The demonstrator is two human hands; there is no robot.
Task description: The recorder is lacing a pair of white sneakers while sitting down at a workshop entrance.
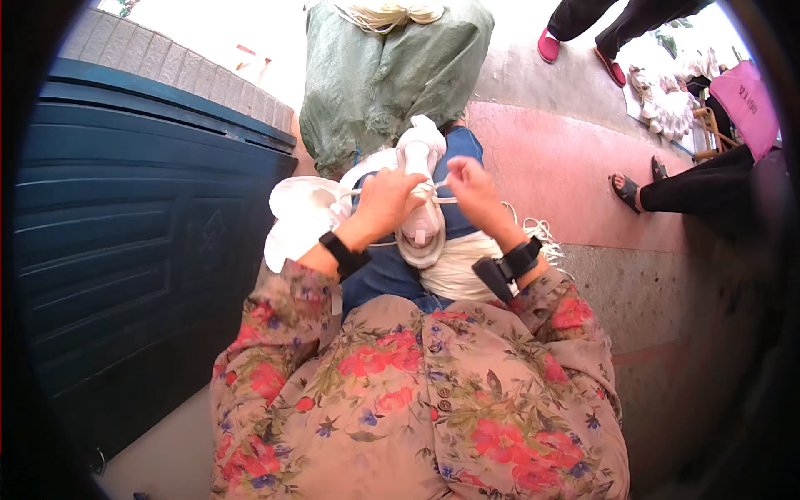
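A white and pale pink shoe [422, 223] lies on my lap, its heel toward me. My left hand [387, 201] is closed at the shoe's left side, its thumb and fingers by the eyelets, with a white lace running out past it on the left. To the right of the shoe, my right hand [477, 193] is pinched around a white shoelace [442, 185] that reaches from the eyelets. Beside my left wrist are more white shoes [302, 218], partly overlapping. A bundle of cream laces [462, 271] rests across my right thigh.
Directly ahead stands a green woven sack [392, 79] with a bundle of laces [387, 12] on top. A dark blue panelled door [158, 217] is close on the left. Two people's legs [700, 187] and feet [550, 44] show at right, near a pile of white shoes [671, 108].
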